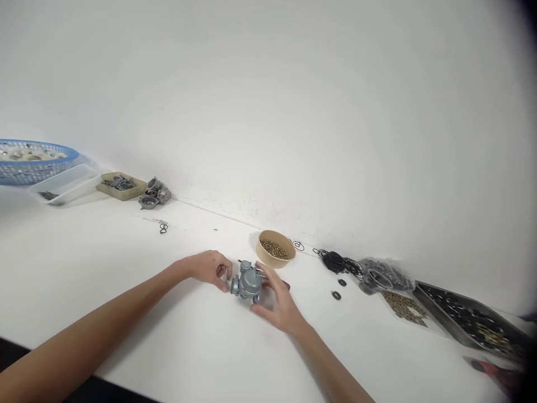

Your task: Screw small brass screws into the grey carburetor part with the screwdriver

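Looking from the head view, the grey metal part (250, 282) is found just below the centre of the frame, over the worktop (193, 336), with its rounded cover turned toward the camera. It is gripped at its right side by the fingers of the right hand (283, 305); the left hand (210, 266) is held just beside its left end, fingers curled and parted from the thumb, with nothing seen between them. Whether the part is borne by the worktop cannot be told, nor whether the dark red thing (287, 285) behind the right hand is held. The step in hand is judged to be a positioning of the part. For the next move, a steady right grip seems called for, with the bowl (265, 261) of brass pieces (273, 248) just above left unknocked.
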The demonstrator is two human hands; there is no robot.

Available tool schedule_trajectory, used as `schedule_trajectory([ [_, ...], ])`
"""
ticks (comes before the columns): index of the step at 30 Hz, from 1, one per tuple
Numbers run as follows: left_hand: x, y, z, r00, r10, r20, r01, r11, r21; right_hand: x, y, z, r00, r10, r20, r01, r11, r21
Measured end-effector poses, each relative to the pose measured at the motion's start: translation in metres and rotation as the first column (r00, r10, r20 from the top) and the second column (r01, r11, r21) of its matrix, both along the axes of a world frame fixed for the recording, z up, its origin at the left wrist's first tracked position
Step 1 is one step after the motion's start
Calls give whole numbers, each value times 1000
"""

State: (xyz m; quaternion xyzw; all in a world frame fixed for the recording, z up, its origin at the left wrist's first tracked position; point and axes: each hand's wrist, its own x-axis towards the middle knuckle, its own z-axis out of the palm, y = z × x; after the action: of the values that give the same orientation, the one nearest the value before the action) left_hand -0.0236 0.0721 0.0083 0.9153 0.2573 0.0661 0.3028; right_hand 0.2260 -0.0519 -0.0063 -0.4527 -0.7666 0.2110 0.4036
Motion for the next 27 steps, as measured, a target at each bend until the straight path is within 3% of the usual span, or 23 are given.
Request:
schedule_trajectory([
  [3,3,-1,-3,997,75,-12,-73,994,85,-22,3,-2,1000,-6,-3,6,998,-57],
  [6,5,-3,-4,995,99,-29,-94,986,136,-24,9,0,996,-58,-64,57,998,-19],
  [8,5,-3,-5,994,98,-39,-92,987,129,-7,13,8,986,-112,-121,118,992,44],
  [10,4,-2,-6,995,93,-41,-87,988,126,28,16,20,956,-239,-173,263,955,134],
  [12,3,-1,-8,995,88,-39,-82,987,137,74,14,34,871,-441,-214,480,856,189],
  [13,3,-1,-8,996,85,-38,-79,987,142,100,11,40,794,-570,-211,605,773,191],
  [14,3,-1,-9,996,84,-37,-78,986,146,125,6,45,668,-713,-212,744,639,195],
  [16,4,-1,-9,996,84,-35,-78,986,150,173,-9,50,406,-897,-173,910,379,169],
  [17,4,-2,-8,996,84,-34,-79,986,149,193,-17,50,299,-943,-143,950,281,135],
  [19,5,-4,-7,996,87,-33,-81,986,144,228,-34,45,149,-983,-107,989,146,35],
  [22,5,-5,-5,994,98,-37,-93,987,131,265,-53,32,34,-998,-43,997,37,-69],
  [27,6,-5,-3,993,108,-51,-101,987,127,290,-61,18,28,-999,-28,999,29,-39],
])
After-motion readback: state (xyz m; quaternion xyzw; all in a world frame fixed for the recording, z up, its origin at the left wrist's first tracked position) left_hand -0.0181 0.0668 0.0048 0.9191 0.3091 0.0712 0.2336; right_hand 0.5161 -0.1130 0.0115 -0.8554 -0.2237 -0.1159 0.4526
